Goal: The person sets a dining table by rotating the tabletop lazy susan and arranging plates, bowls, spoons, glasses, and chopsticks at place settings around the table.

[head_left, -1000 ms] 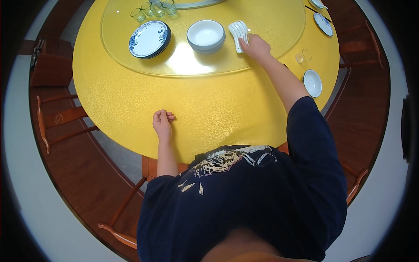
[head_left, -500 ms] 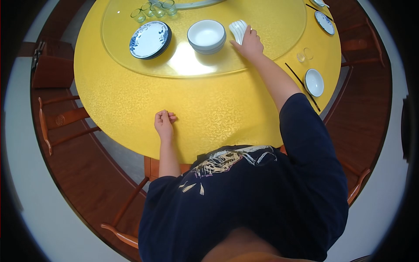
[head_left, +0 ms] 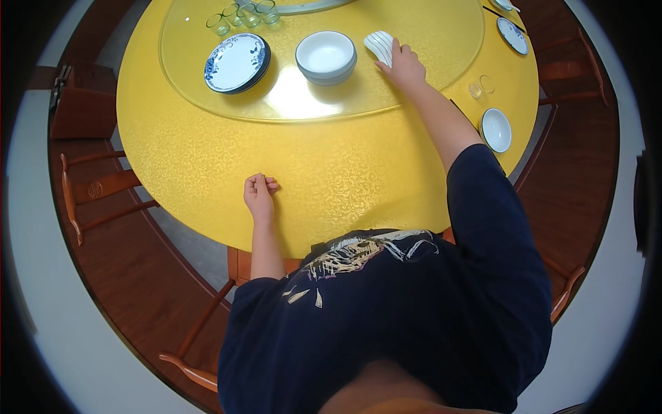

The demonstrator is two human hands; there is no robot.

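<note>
Several white spoons (head_left: 378, 47) lie together on the glass turntable (head_left: 427, 31). My right hand (head_left: 406, 67) is closed at their right side, thumb and fingers around the handle end, which the hand partly hides. To the left of the spoons stands a stack of white bowls (head_left: 326, 56). Further left is a stack of blue-and-white plates (head_left: 236, 63). My left hand (head_left: 260, 191) rests on the yellow tablecloth (head_left: 331, 165) near the front edge, its fingers curled in and nothing visible in them.
Several drinking glasses (head_left: 249, 15) stand beyond the plates. At the right are a single bowl (head_left: 496, 130), a clear glass (head_left: 481, 86) and a patterned plate (head_left: 512, 36). Wooden chairs (head_left: 103, 186) surround the round table.
My right hand first shifted left and then back right around the spoons, whose fan has turned slightly. My left hand has stayed in place.
</note>
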